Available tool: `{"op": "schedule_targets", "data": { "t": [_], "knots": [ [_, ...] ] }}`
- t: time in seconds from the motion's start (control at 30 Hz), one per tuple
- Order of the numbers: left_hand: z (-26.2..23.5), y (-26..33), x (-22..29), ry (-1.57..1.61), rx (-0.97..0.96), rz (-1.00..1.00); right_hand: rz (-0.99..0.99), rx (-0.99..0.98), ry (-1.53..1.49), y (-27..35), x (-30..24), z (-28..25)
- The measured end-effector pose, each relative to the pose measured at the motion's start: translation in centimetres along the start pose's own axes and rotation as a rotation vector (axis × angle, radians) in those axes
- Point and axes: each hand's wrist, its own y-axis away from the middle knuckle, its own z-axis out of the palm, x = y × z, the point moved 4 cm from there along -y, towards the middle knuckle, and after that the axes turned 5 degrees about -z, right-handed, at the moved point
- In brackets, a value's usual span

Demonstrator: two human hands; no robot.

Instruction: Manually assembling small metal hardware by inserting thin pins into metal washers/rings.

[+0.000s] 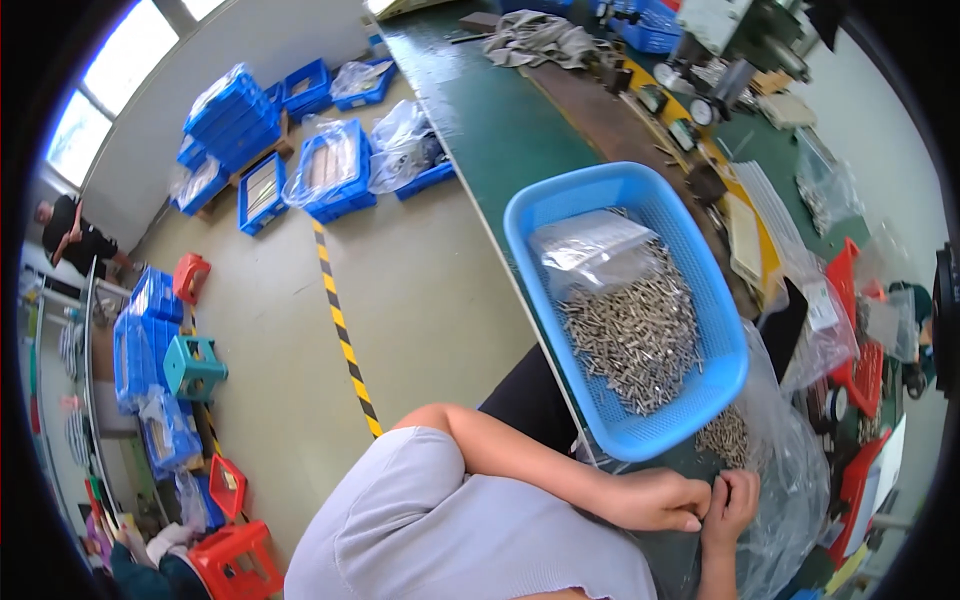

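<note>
My left hand [662,500] and my right hand [732,500] meet at the table's near edge, just below the blue basket [720,350]. Both have curled fingers, the fingertips nearly touching. Whatever is pinched between them, if anything, is too small or hidden to make out. Inside the perforated basket lies a heap of small metal pins [635,345], with a clear plastic bag [595,250] on top of its far part. A smaller pile of similar metal pieces [723,437] rests on the table above my right hand, beside a large clear plastic sheet or bag [795,460].
The green tabletop [480,120] runs away from me, with a grey cloth [545,40] and dial gauges [702,110] on it. Red bins [858,370] stand at right. Blue crates [335,170], red and green stools [195,367] and a person [75,230] are at left.
</note>
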Motion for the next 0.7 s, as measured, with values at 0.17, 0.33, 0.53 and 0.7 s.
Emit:
{"op": "schedule_targets", "data": {
  "t": [0.17,0.33,0.53,0.7],
  "knots": [
    [-0.14,0.33,-0.44,0.118,-0.005,-0.006,0.02,-0.071,0.026,0.15,0.42,0.77],
    [-0.4,0.27,-0.42,0.134,-0.043,-0.049,0.07,-0.102,0.052,0.08,0.68,0.85],
    [-0.41,0.04,-0.41,0.173,-0.051,-0.048,0.078,-0.088,0.094,-0.26,0.57,0.66],
    [-0.73,0.49,0.4,0.135,-0.032,-0.048,0.035,-0.066,0.061,-0.23,0.23,0.68]
  ]
}}
